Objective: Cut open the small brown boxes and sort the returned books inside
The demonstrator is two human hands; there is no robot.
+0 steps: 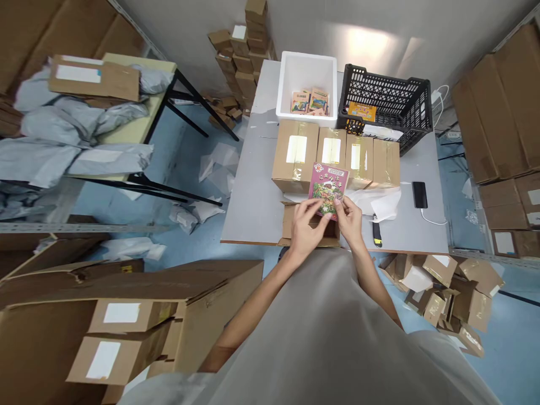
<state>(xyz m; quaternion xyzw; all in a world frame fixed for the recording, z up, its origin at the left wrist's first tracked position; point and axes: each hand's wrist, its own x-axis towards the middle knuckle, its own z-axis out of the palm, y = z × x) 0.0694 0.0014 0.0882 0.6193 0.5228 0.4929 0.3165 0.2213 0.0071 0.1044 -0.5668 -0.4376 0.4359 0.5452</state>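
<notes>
In the head view, pinching a purple booklet (329, 179) with the right hand (350, 219) and touching its lower part with the left hand (306, 228); cannot tell if closed there. Held near an open carton (288, 221) on the tabletop (253, 185). Apparently partway: done taping the row of cartons (331, 139) behind, not yet done with the open one.

black phone (419, 195), white cable (434, 223)

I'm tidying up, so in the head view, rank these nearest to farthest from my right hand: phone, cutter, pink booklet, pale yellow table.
1. Pink booklet, held by the right hand.
2. Cutter, just right of that hand.
3. Phone, farther right.
4. Pale yellow table, far left.
</notes>
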